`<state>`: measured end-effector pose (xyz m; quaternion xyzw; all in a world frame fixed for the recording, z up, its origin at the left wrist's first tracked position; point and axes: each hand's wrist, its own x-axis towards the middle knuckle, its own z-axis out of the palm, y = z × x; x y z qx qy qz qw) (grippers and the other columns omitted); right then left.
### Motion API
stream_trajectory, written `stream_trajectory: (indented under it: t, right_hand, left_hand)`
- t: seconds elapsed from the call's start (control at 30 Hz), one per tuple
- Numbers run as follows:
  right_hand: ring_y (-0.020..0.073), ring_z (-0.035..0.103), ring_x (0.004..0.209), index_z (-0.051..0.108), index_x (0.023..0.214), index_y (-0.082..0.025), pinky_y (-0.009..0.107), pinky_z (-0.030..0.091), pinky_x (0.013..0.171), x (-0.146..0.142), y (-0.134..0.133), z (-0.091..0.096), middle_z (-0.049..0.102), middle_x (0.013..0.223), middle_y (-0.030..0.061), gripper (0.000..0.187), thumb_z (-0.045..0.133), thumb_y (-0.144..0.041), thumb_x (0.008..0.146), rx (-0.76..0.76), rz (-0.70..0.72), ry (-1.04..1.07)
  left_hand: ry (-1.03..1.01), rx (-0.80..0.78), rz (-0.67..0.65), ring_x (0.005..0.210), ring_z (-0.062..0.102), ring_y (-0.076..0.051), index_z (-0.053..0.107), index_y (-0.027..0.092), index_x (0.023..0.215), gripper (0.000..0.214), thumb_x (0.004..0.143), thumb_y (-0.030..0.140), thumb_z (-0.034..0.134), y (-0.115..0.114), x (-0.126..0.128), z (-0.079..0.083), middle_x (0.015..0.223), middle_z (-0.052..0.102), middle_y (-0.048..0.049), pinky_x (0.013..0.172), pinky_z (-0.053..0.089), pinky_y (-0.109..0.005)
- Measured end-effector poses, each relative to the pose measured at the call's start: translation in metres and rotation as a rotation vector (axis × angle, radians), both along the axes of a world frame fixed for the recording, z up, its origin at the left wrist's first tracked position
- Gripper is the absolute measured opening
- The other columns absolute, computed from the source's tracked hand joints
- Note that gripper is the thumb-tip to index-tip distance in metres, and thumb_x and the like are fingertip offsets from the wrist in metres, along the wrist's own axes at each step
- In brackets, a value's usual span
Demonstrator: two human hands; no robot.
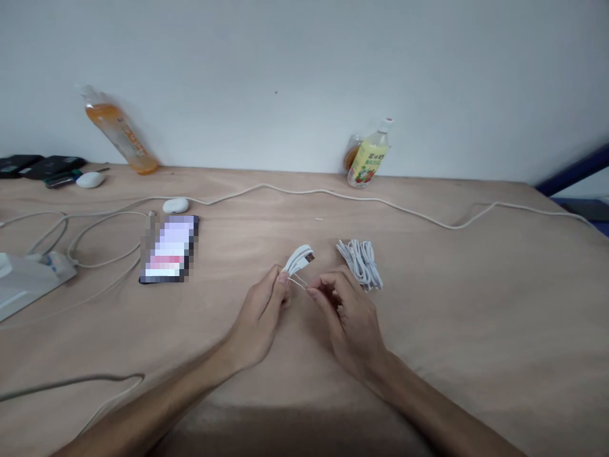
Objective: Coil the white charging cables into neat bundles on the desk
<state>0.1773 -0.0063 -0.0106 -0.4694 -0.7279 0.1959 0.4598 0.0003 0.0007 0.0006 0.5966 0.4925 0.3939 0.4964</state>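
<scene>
A small coiled white USB cable (297,257) is gripped in my left hand (266,301), its loop and plug poking out above the thumb. From that bundle a thin white twist tie (297,282) runs across to my right hand (349,311), where thumb and forefinger pinch its end. Just beyond my right hand lies a pile of bundled white cables (361,261), partly covered by the knuckles. My left fingers wrap behind the coil, so its lower part is hidden.
A phone (170,247) and a white earbud case (176,205) lie to the left, near a white power strip (28,282). A long white cord (295,191) crosses the table (451,317). Against the wall stand an orange drink bottle (121,136) and a yellow-labelled bottle (370,157).
</scene>
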Motion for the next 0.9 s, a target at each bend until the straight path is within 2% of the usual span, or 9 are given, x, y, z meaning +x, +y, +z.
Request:
stream_trajectory:
  t: [0.2,0.33,0.43,0.6,0.77,0.9]
  right_hand:
    - [0.0187,0.068,0.082,0.067,0.097,-0.025,0.029,0.057,0.069,-0.003,-0.002,-0.001,0.073,0.093,0.0021,0.013,0.060,-0.019,0.106,-0.066,-0.008,0.082]
    - [0.0176,0.066,0.076,0.068,0.096,-0.025,0.028,0.055,0.063,-0.007,-0.005,-0.003,0.072,0.087,0.0010,0.013,0.060,-0.019,0.105,-0.065,-0.057,0.122]
    - [0.0169,0.065,0.072,0.067,0.093,-0.025,0.027,0.055,0.059,-0.012,-0.008,-0.005,0.071,0.084,0.0004,0.013,0.063,-0.019,0.104,-0.044,-0.103,0.157]
    - [0.0176,0.066,0.070,0.069,0.093,-0.025,0.028,0.054,0.057,-0.013,-0.009,-0.009,0.072,0.083,0.0015,0.013,0.065,-0.017,0.103,0.037,-0.140,0.144]
    - [0.0147,0.062,0.063,0.068,0.098,-0.025,0.028,0.052,0.056,-0.013,-0.010,-0.014,0.072,0.082,-0.0003,0.012,0.067,-0.014,0.102,0.103,-0.135,0.153]
    - [0.0140,0.059,0.060,0.063,0.096,-0.026,0.027,0.051,0.053,-0.015,-0.011,-0.018,0.068,0.081,-0.0012,0.013,0.070,-0.015,0.100,0.116,-0.158,0.219]
  left_hand:
    - [0.029,0.020,-0.088,0.073,0.042,-0.018,0.046,0.025,0.086,0.036,0.114,0.044,0.036,-0.007,0.003,0.001,0.078,0.044,0.0042,0.072,0.037,-0.034]
    - [-0.009,-0.022,-0.109,0.075,0.041,-0.018,0.045,0.024,0.085,0.039,0.115,0.047,0.034,-0.012,0.006,0.002,0.080,0.044,0.0034,0.073,0.037,-0.034]
    - [-0.123,-0.136,-0.139,0.073,0.038,-0.017,0.044,0.024,0.085,0.043,0.113,0.055,0.037,-0.014,0.008,-0.001,0.079,0.041,0.0038,0.069,0.035,-0.033]
    - [-0.422,-0.392,-0.224,0.069,0.030,-0.014,0.048,0.023,0.088,0.047,0.105,0.066,0.054,-0.013,0.010,-0.003,0.077,0.036,0.0055,0.063,0.031,-0.031]
    - [-0.472,-0.455,-0.228,0.068,0.030,-0.014,0.049,0.022,0.083,0.047,0.101,0.064,0.061,-0.013,0.011,0.000,0.076,0.037,0.0048,0.064,0.032,-0.031]
    - [-0.514,-0.480,-0.245,0.066,0.029,-0.014,0.049,0.023,0.082,0.046,0.100,0.063,0.061,-0.014,0.011,-0.008,0.076,0.037,0.0046,0.062,0.031,-0.031]
